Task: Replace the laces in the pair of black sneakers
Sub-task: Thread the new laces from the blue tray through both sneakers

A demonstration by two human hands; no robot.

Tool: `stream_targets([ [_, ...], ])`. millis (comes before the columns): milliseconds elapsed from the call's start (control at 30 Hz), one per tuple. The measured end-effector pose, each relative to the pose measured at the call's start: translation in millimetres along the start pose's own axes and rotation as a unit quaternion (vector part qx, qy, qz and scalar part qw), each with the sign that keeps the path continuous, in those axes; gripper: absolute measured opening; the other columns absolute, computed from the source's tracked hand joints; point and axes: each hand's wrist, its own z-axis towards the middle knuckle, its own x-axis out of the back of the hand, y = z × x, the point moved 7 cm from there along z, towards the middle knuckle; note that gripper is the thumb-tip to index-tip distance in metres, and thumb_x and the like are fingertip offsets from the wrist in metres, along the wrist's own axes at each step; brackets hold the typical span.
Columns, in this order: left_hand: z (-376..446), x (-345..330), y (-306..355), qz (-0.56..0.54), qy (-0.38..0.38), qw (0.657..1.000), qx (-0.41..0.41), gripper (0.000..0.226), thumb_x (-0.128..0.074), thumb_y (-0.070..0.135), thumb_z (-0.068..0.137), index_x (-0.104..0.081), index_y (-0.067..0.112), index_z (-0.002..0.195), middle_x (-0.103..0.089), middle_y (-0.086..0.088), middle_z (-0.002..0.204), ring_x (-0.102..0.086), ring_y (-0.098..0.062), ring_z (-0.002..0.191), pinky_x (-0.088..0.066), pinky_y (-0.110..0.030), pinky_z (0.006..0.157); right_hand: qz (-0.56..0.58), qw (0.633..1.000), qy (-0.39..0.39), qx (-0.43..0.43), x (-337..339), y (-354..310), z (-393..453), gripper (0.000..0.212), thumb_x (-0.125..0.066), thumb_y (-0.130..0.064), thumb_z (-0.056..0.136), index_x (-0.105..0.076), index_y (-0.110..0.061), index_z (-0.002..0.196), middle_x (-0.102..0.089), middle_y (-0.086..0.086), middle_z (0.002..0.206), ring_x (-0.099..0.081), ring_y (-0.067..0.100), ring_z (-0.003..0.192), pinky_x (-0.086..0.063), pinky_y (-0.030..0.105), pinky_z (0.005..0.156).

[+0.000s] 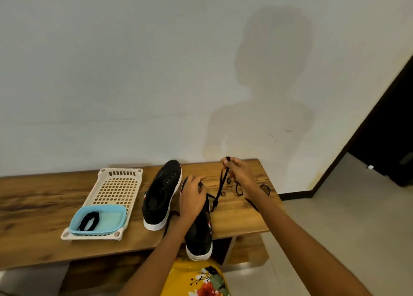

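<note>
Left hand (191, 195) is clamped over the near sneaker (199, 231), fingers curled across its laced front, pinning it to the wooden bench (237, 219). Right hand (237, 170) is up and away to the far right, pinching the black lace (222, 184) near its tip, and the lace runs taut down and left to the shoe's eyelets. That line is what matters: the sneaker's long axis runs toward the person, heel hanging off the bench's front edge, while the lace leaves it sideways to the right. So the pull goes across the shoe, and the left hand, the nearer one, has to hold it steady. Another loose lace (240, 189) lies on the bench beneath the right wrist. The other sneaker (162, 195) sits just left, apparently unlaced. Further left, a bundled lace (89, 220) waits in the blue tray (116, 213) on a cream basket (118, 184).
</note>
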Motion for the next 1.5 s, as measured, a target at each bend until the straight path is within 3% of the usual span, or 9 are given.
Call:
stream_targets([
  [200, 8, -5, 76, -0.083, -0.097, 0.991, -0.034, 0.053, -0.057, 0.012, 0.09, -0.036, 0.019, 0.139, -0.048, 0.006, 0.132, -0.051, -0.003, 0.06, -0.046, -0.024, 0.067, 0.091, 0.996, -0.006, 0.015, 15, -94, -23, 0.01, -0.062, -0.025, 0.091, -0.063, -0.015, 0.09, -0.063, -0.002, 0.077, -0.04, 0.007, 0.052, -0.033, 0.019, 0.047],
  [467, 9, 15, 131, -0.136, -0.137, 0.98, -0.04, 0.023, -0.046, 0.014, 0.098, -0.063, 0.007, 0.112, -0.063, -0.001, 0.083, -0.057, -0.011, 0.069, -0.047, -0.022, 0.063, 0.159, 0.986, -0.022, 0.035, 23, -169, -44, 0.008, -0.062, -0.021, 0.091, -0.062, -0.013, 0.091, -0.061, -0.002, 0.073, -0.039, 0.005, 0.049, -0.034, 0.015, 0.042],
  [633, 5, 25, 129, -0.135, -0.151, 0.979, -0.027, 0.025, -0.044, 0.016, 0.099, -0.064, 0.006, 0.11, -0.064, -0.001, 0.078, -0.053, -0.006, 0.057, -0.043, -0.013, 0.054, 0.055, 0.997, -0.027, 0.036, 28, -191, -52, 0.015, -0.064, -0.026, 0.09, -0.062, -0.011, 0.089, -0.058, 0.0, 0.072, -0.036, 0.008, 0.051, -0.033, 0.016, 0.042],
  [767, 15, 53, 125, -0.254, -0.024, 0.966, 0.037, 0.029, -0.043, 0.019, 0.1, -0.062, 0.0, 0.111, -0.056, -0.001, 0.065, -0.047, -0.004, 0.04, -0.044, -0.022, 0.05, -0.015, 0.997, 0.006, 0.072, 34, -181, -49, 0.015, -0.058, -0.018, 0.094, -0.059, -0.004, 0.092, -0.058, 0.006, 0.076, -0.044, 0.012, 0.054, -0.042, 0.021, 0.051],
  [867, 19, 78, 126, -0.295, 0.059, 0.952, 0.065, 0.022, -0.047, 0.018, 0.098, -0.05, 0.005, 0.115, -0.051, -0.003, 0.072, -0.049, -0.012, 0.051, -0.049, -0.023, 0.052, -0.042, 0.998, 0.029, 0.027, 42, -138, -40, 0.015, -0.055, -0.01, 0.095, -0.055, -0.003, 0.082, -0.054, 0.009, 0.071, -0.05, 0.016, 0.056, -0.05, 0.025, 0.053],
  [1100, 22, 83, 128, -0.133, -0.028, 0.991, -0.005, 0.023, -0.059, 0.0, 0.088, -0.067, 0.004, 0.109, -0.066, -0.009, 0.102, -0.058, -0.013, 0.077, -0.049, -0.012, 0.057, -0.4, 0.914, 0.005, -0.07, 51, -45, -39, 0.013, -0.052, -0.012, 0.09, -0.056, 0.001, 0.091, -0.048, 0.006, 0.066, -0.045, 0.017, 0.053, -0.034, 0.026, 0.048],
  [1200, 19, 76, 120, -0.01, -0.044, 0.997, -0.068, 0.026, -0.056, -0.005, 0.088, -0.069, 0.003, 0.109, -0.066, -0.012, 0.11, -0.062, -0.022, 0.099, -0.047, -0.018, 0.084, -0.419, 0.905, -0.041, -0.063, 35, -29, -45, 0.032, -0.056, -0.016, 0.091, -0.059, 0.004, 0.116, -0.059, 0.011, 0.092, -0.062, 0.03, 0.089, -0.039, 0.028, 0.065],
  [1300, 13, 54, 110, 0.075, -0.104, 0.984, -0.124, 0.028, -0.051, -0.007, 0.089, -0.07, 0.004, 0.106, -0.065, -0.012, 0.11, -0.06, -0.023, 0.104, -0.046, -0.024, 0.091, -0.317, 0.948, -0.031, -0.014, 20, -33, -44, 0.031, -0.049, -0.017, 0.096, -0.061, -0.001, 0.119, -0.063, 0.017, 0.118, -0.057, 0.031, 0.112, -0.045, 0.036, 0.087],
  [1500, -4, 4, 87, 0.083, -0.165, 0.969, -0.163, 0.016, -0.053, -0.002, 0.082, -0.059, 0.008, 0.093, -0.06, -0.008, 0.099, -0.054, -0.021, 0.092, -0.047, -0.031, 0.08, -0.012, 0.973, -0.168, -0.159, -29, 17, -27, 0.04, -0.037, -0.038, 0.102, -0.065, -0.009, 0.102, -0.066, 0.009, 0.095, -0.062, 0.021, 0.088, -0.05, 0.034, 0.082],
])
